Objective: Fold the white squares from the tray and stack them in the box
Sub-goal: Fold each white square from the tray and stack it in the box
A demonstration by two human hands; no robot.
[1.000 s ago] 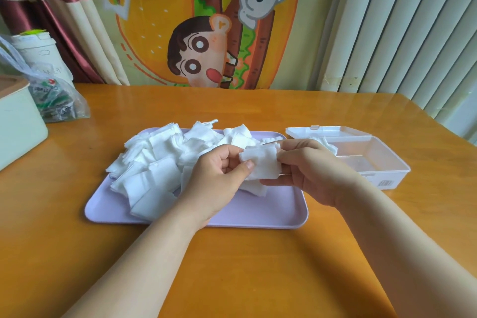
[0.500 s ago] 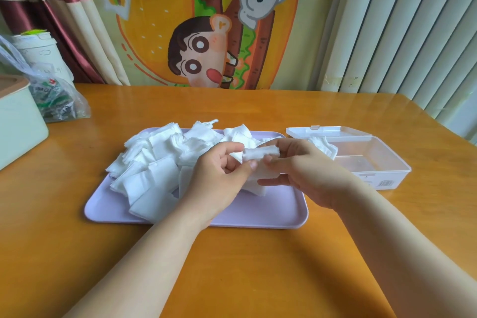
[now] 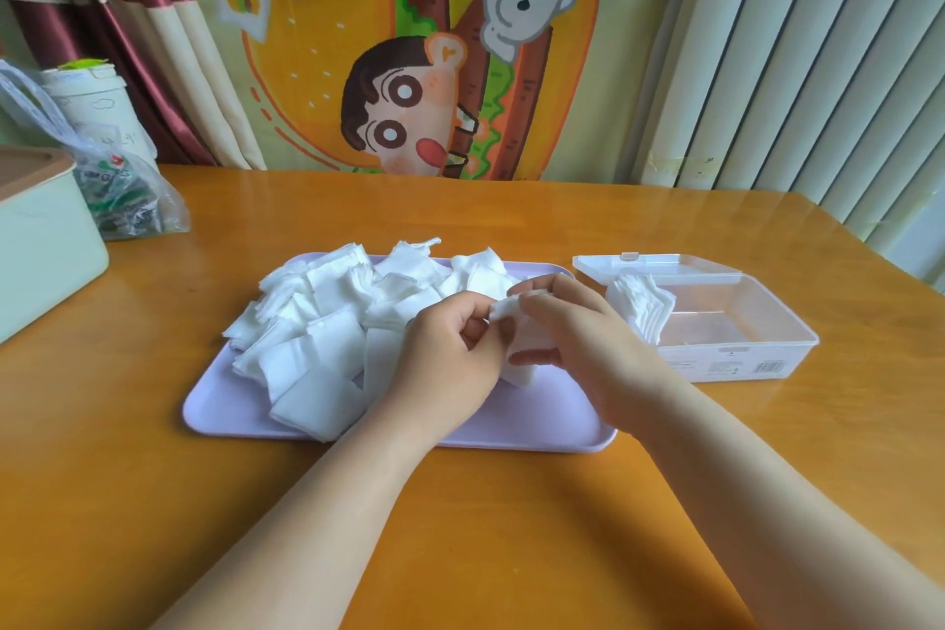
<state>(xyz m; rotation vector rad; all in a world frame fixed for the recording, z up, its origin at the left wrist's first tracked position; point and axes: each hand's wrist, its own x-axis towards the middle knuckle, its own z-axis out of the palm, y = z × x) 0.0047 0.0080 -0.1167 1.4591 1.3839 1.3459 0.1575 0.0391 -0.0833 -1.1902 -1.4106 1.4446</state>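
While loose squares (image 3: 327,322) heap the tray (image 3: 542,422), left hand (image 3: 450,353) and right hand (image 3: 588,338) both pinch one white square (image 3: 504,309).

white squares (image 3: 327,322), lilac tray (image 3: 537,425), clear box (image 3: 736,322), orange-brown table (image 3: 460,527)

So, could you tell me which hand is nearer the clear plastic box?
Right. The right hand is just beside the clear plastic box; the left hand is farther off, over the lilac tray.

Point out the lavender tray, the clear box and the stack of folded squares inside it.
lavender tray (image 3: 537,417): head view, bare floor by its front edge.
clear box (image 3: 708,364): head view, front wall.
folded stack (image 3: 642,308): head view, middle of the squares.
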